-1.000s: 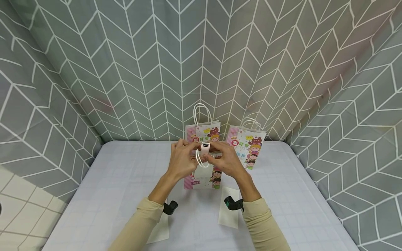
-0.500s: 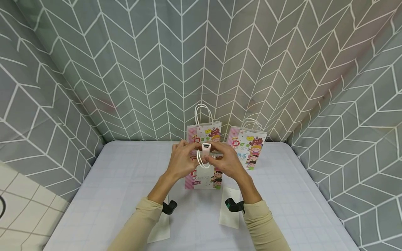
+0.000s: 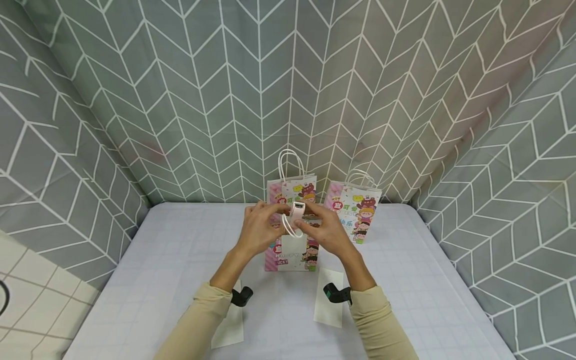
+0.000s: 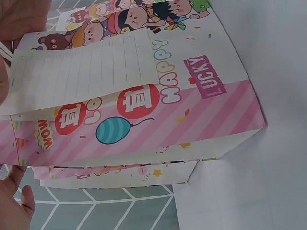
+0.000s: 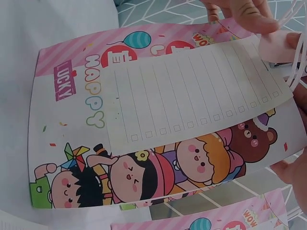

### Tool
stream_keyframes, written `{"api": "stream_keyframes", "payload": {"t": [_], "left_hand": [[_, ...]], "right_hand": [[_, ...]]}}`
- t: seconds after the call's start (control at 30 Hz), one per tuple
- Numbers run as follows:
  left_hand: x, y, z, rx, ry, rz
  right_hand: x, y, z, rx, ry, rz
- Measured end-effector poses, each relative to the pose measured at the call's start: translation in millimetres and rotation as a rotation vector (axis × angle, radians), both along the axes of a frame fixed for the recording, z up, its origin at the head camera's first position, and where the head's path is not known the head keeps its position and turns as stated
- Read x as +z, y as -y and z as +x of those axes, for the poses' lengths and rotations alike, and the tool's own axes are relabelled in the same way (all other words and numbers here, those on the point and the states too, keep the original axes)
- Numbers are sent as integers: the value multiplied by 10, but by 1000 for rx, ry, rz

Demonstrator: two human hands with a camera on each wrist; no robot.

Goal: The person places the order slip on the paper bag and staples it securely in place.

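A pink-and-white cartoon paper bag [image 3: 288, 262] stands upright before me, white cord handles [image 3: 287, 227] hanging over its near side. A lined checklist sheet [image 5: 182, 96] lies against its front, reaching up to the bag's top edge. My left hand [image 3: 258, 227] grips the bag's top on the left, fingers partly behind it. With my right hand [image 3: 330, 230] I pinch a small pale-pink object [image 3: 297, 212], seemingly a mini stapler, at the top edge over the sheet. Its dark slot faces up. The fingers partly hide where it meets the paper.
Behind the held bag stands a matching bag [image 3: 292, 189]; another bag [image 3: 357, 215] stands to the right. Two loose paper sheets lie on the white table, a left sheet [image 3: 229, 327] and a right sheet [image 3: 328, 305]. A patterned grey curtain [image 3: 288, 100] closes off the back.
The pale-pink object has tilted slightly to the right between my hands. Both hands stay at the bag's top, and the other bags and sheets stay put.
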State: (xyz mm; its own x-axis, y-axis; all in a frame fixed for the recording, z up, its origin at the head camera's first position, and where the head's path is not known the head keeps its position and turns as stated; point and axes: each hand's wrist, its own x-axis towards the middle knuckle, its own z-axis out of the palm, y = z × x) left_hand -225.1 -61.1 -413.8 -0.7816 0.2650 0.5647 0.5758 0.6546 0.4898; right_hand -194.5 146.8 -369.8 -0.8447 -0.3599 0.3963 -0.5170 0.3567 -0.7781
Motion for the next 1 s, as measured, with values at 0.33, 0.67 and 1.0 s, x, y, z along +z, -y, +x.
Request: {"api": "stream_keyframes", "payload": {"t": [0.33, 0.67, 1.0], "left_hand": [[-22, 28, 16, 6, 12, 52], [-133, 136, -24, -7, 118, 222], [-154, 202, -1, -11, 151, 239]], "right_hand": [[33, 7, 56, 0, -9, -73], [30, -24, 42, -45, -28, -187], [15, -34, 21, -118, -72, -262]]}}
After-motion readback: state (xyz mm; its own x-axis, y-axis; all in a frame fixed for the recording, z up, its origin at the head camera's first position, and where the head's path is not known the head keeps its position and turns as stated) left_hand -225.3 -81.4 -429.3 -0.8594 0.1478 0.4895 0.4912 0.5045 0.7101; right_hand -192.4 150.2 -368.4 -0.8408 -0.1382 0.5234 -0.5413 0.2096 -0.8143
